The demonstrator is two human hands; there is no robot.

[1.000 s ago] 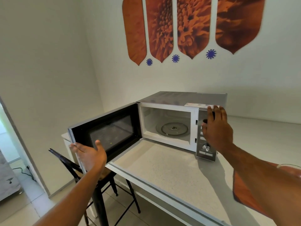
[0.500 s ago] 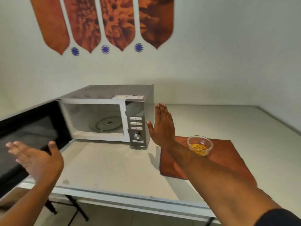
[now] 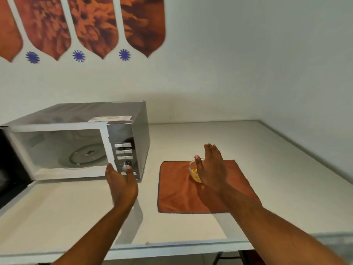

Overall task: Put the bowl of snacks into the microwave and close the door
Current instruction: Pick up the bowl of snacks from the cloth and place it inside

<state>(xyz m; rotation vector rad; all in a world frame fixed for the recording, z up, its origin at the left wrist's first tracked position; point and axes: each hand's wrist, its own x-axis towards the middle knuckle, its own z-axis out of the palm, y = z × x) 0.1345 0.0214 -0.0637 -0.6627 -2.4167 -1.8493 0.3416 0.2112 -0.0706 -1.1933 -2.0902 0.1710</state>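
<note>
A small glass bowl [image 3: 193, 170] with yellow snacks stands on an orange cloth [image 3: 179, 190] on the white table. My right hand [image 3: 213, 169] is open, fingers straight, right at the bowl's right side and covering part of it; its thumb reaches over the rim. The silver microwave [image 3: 126, 119] stands at the left with its black door [image 3: 9, 169] swung wide open, showing the glass turntable [image 3: 86, 155] inside. My left hand [image 3: 121, 183] hovers open in front of the microwave's control panel, holding nothing.
The white table [image 3: 277, 169] runs into the wall corner at the right and back. Its front edge [image 3: 172, 247] lies just below my forearms. Orange flower pictures [image 3: 95, 25] hang on the wall above the microwave.
The view has swung right. My right hand went from the microwave's control panel to the bowl on the cloth. My left hand left the door and came in front of the panel.
</note>
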